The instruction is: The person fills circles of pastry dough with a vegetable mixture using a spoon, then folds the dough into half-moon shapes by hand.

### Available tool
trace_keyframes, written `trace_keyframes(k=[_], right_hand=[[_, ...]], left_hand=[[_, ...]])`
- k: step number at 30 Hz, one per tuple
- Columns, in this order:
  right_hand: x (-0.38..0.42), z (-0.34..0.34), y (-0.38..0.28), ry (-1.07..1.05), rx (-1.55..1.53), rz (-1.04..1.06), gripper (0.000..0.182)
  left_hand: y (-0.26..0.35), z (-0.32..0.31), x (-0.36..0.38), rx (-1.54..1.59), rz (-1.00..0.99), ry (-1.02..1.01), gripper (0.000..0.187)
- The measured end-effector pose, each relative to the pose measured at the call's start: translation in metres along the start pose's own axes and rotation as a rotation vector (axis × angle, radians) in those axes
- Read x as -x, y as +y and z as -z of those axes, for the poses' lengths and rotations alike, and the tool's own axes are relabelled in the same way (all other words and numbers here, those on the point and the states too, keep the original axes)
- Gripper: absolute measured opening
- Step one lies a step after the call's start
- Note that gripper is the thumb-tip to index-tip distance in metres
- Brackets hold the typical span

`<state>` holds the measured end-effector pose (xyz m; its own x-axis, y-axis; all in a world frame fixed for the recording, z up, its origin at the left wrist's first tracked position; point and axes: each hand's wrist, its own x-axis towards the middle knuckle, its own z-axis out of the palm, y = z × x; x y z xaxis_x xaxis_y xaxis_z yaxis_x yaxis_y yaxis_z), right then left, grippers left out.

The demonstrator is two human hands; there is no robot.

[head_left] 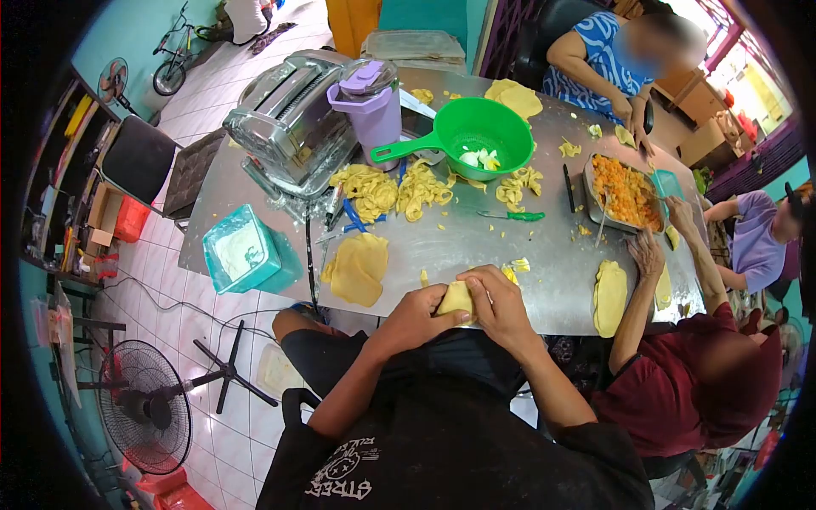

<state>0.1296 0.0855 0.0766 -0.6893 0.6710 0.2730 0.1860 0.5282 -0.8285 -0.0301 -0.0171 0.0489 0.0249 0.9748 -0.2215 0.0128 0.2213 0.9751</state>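
Close to my body at the table's front edge, a folded piece of yellow dough (457,299) is held between both hands. My left hand (418,313) closes round its left side. Pressing on its right side are the thumb and fingers of my right hand (501,308). What lies inside the fold is hidden. To the left, a flat dough sheet (355,268) rests on the metal table (408,246). Pieces of cut boiled egg (516,269) lie just beyond my right hand. Farther off is a small knife with a green handle (525,217).
A green strainer (510,121) holds egg pieces. Left stand a pasta machine (285,110), purple jug (378,119) and flour tub (270,265). Dough scraps (367,194) lie nearby. At right, a person in maroon (671,387) reaches to an orange filling tray (589,183); another person (586,59) sits opposite.
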Motion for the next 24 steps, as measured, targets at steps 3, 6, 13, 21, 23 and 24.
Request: trace_keyframes(k=[3,6,13,21,23,24], right_hand=[[-0.001,0.007,-0.005,-0.052,-0.039,-0.025,0.017],[-0.002,0.01,-0.003,-0.08,-0.105,-0.067,0.017],[-0.004,0.013,-0.007,-0.17,-0.038,-0.185,0.016],[0.0,0.005,-0.004,-0.017,0.001,0.005,0.016],[0.0,0.008,-0.004,-0.031,-0.015,0.011,0.016],[-0.001,0.01,-0.004,-0.047,-0.033,0.019,0.016]], left_hand=[[-0.001,-0.001,0.0,0.115,-0.047,0.056,0.031],[-0.003,0.001,0.0,0.079,-0.034,0.048,0.032],[0.004,0.002,0.002,-0.011,-0.032,0.049,0.032],[-0.004,0.001,-0.002,0.085,-0.056,0.099,0.033],[0.001,0.004,-0.001,0.058,-0.005,0.047,0.028],[0.001,0.004,-0.001,0.058,-0.005,0.046,0.028]])
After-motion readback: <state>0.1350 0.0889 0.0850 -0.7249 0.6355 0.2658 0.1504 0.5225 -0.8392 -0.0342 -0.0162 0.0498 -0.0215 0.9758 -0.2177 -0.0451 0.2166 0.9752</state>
